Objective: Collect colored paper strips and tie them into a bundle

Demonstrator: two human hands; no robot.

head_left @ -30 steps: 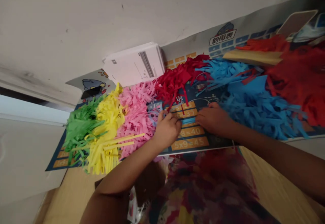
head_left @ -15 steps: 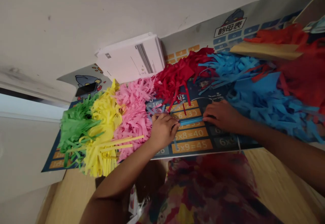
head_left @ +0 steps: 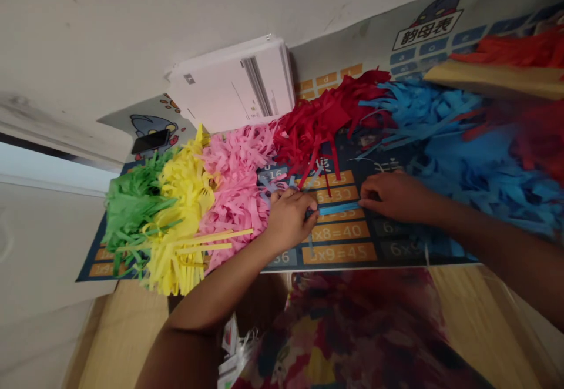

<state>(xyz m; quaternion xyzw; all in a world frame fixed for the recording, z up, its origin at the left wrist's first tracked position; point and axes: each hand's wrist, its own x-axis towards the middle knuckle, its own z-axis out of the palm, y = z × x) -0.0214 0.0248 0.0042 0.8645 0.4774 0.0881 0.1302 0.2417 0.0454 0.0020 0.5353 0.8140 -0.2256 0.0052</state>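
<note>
A narrow blue paper strip [head_left: 338,208] is stretched level between my two hands, low over the printed mat. My left hand [head_left: 291,215] pinches its left end, fingers curled and thumb closed against them. At the other end, my right hand [head_left: 392,195] grips the strip between thumb and fingertips. Several thin grey-blue strips [head_left: 312,242] lie around my left hand. Pink fringed paper [head_left: 235,201] sits just left of that hand, and dark red fringed paper [head_left: 324,124] lies beyond it. Blue fringed paper [head_left: 497,183] is heaped beside my right forearm.
Yellow fringed paper [head_left: 180,201] and green fringed paper [head_left: 136,207] lie at the left. A white box [head_left: 229,86] stands against the wall behind, and a dark phone [head_left: 150,141] lies at the back left. A tan folded piece [head_left: 493,77] rests on red fringe at the right.
The view has shifted slightly, so things on the table sit a little further right. Both hands keep hold of the blue strip, in nearly the same pose.
</note>
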